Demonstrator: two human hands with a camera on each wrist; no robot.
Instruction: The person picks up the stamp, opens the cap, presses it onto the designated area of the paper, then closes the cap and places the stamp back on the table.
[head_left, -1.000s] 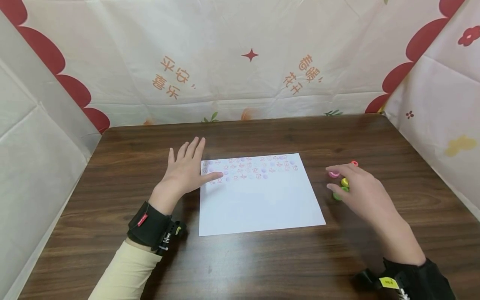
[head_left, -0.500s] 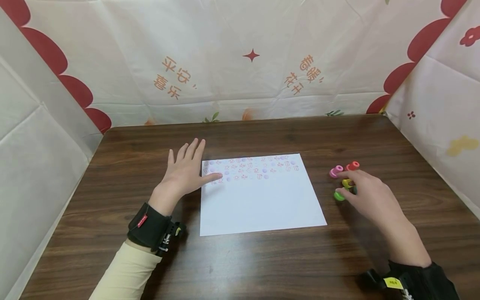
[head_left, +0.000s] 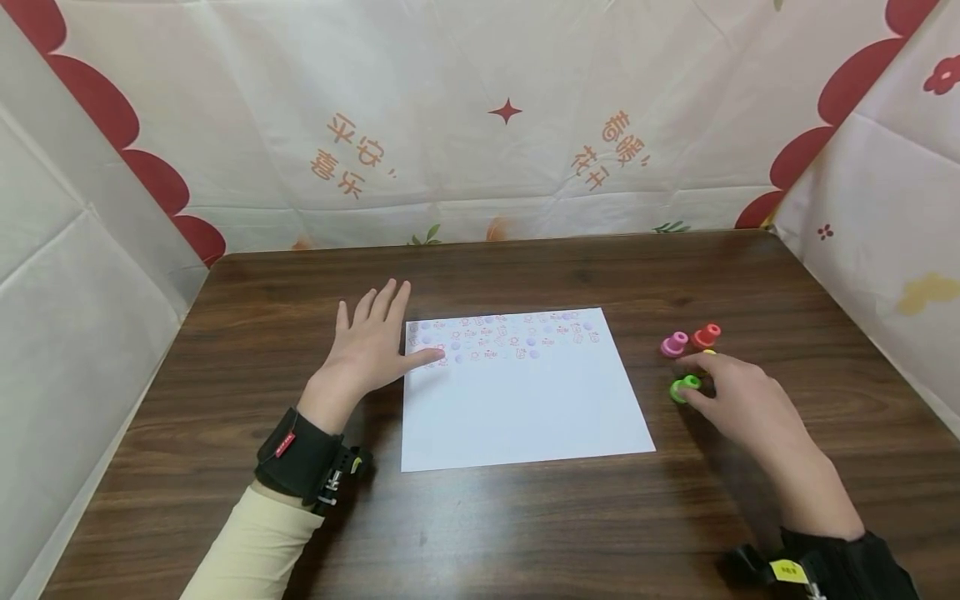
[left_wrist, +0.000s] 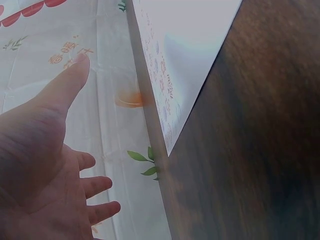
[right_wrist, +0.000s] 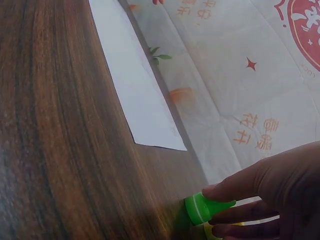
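My right hand [head_left: 738, 400] is at the right of the table, with thumb and fingers on either side of a small green stamp [head_left: 679, 390]. In the right wrist view the thumb lies against the green stamp [right_wrist: 202, 208], with fingers at its far side, pinching it. Just beyond stand a pink stamp [head_left: 674, 344] and a red stamp [head_left: 706, 336]. A yellow stamp [right_wrist: 215, 231] is mostly hidden behind the fingers. My left hand [head_left: 365, 350] lies spread at the upper left edge of a white sheet of paper [head_left: 525, 417], its thumb over rows of small red and purple prints.
The dark wooden table [head_left: 480, 533] carries the paper in its middle. A white printed cloth [head_left: 450, 83] hangs behind the table and along both sides. Straps with small cameras sit on both wrists.
My right hand has drawn back from over the stamps, uncovering the pink and red ones, and its thumb and fingers have come round the green stamp. My left hand stays put.
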